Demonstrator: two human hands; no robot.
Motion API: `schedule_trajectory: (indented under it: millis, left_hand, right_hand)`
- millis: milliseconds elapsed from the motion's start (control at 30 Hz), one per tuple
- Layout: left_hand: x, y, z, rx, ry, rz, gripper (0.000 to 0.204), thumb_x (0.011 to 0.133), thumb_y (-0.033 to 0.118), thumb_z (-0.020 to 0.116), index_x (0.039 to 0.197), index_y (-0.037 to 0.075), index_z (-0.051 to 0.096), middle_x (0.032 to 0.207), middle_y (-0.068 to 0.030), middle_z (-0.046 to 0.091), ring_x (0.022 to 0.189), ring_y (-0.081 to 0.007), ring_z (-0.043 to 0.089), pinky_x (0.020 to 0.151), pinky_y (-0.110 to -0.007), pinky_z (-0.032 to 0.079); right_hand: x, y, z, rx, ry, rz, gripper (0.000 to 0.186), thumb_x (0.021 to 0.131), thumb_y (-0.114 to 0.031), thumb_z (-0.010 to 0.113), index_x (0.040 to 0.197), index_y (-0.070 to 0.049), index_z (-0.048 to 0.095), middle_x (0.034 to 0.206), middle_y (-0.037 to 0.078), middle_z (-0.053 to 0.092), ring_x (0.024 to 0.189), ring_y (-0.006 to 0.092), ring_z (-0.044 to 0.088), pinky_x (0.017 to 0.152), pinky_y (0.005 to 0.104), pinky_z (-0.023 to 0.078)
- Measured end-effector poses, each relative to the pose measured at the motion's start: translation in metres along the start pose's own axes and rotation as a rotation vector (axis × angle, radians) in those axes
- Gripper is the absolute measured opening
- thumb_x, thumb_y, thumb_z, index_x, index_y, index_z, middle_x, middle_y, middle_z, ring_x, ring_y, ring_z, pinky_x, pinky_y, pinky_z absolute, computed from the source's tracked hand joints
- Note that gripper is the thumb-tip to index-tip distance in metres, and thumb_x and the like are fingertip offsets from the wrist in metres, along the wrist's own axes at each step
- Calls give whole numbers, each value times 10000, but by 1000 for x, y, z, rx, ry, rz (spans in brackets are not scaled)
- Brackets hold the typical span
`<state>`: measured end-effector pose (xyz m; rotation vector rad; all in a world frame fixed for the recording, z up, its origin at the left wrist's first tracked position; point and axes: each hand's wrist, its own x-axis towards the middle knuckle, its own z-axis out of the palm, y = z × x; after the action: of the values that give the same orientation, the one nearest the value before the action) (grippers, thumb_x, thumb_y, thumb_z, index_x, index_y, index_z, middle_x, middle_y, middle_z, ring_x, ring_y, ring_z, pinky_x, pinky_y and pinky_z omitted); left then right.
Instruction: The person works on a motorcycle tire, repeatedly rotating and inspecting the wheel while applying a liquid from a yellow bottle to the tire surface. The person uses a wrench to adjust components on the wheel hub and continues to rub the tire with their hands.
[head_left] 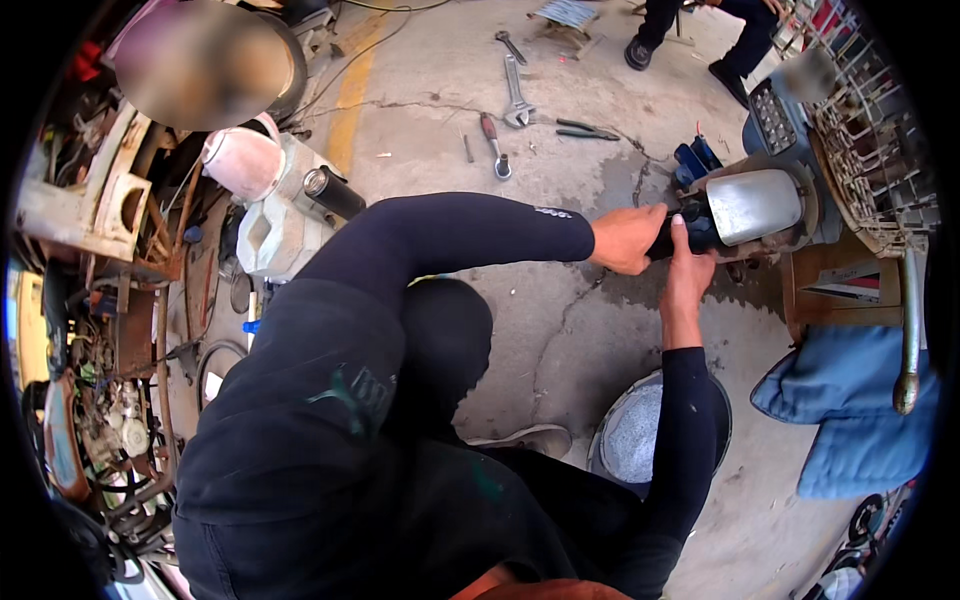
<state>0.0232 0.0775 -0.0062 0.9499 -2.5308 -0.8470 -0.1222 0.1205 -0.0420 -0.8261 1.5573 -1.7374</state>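
Both of my hands are at a black part (702, 228) on the near end of a machine with a smooth silver cover (755, 205). My left hand (628, 240) reaches in from the left, its fingers curled around the dark end of that part. My right hand (688, 272) comes up from below and grips the part with the thumb pressed on top. The fingers partly hide the black part, so its exact kind cannot be made out. A small blue object (697, 160) stands just beyond it.
On the concrete lie an adjustable wrench (516, 95), a red-handled ratchet (493, 140) and pliers (588, 130). A bucket (722, 420) with pale contents stands by my right forearm. Blue padded cloth (850, 400) is at right, scrap parts at left. Another person's legs (655, 30) show at the top.
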Motion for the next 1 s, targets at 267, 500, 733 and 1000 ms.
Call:
schedule_trajectory:
  millis: [267, 500, 733, 1000]
  left_hand:
    - [-39, -29, 38, -193, -89, 139, 883, 775, 40, 541, 1511, -114, 79, 1459, -372, 334, 1408, -442, 320, 1175, -424, 290]
    - [55, -169, -28, -27, -698, 146, 390, 941, 196, 497, 1263, 7, 609, 1240, -199, 641, 1168, -321, 606, 994, -419, 478]
    - [128, -492, -50, 486, -414, -78, 263, 790, 236, 650, 964, 59, 739, 924, -227, 711, 884, -355, 696, 802, -465, 537]
    - [120, -461, -69, 328, -405, -517, 200, 818, 176, 703, 933, 13, 719, 812, -105, 730, 734, -207, 714, 733, -361, 564]
  right_hand:
    - [-35, -4, -14, -249, -9, 34, 641, 803, -254, 848, 1230, 90, 516, 1179, 171, 631, 1053, 220, 609, 967, 341, 465]
    - [-57, -13, -16, -378, -63, 86, 626, 838, -88, 796, 1324, 57, 429, 1278, 158, 569, 1156, 213, 560, 1038, 345, 421]
    - [-42, -31, 8, -475, -113, 272, 510, 858, -109, 774, 1255, 48, 495, 1216, 114, 590, 1099, 171, 548, 985, 308, 420]
    - [-51, -38, -3, -493, -15, 399, 639, 872, -121, 744, 1381, 47, 395, 1313, 143, 534, 1180, 209, 515, 1064, 344, 363]
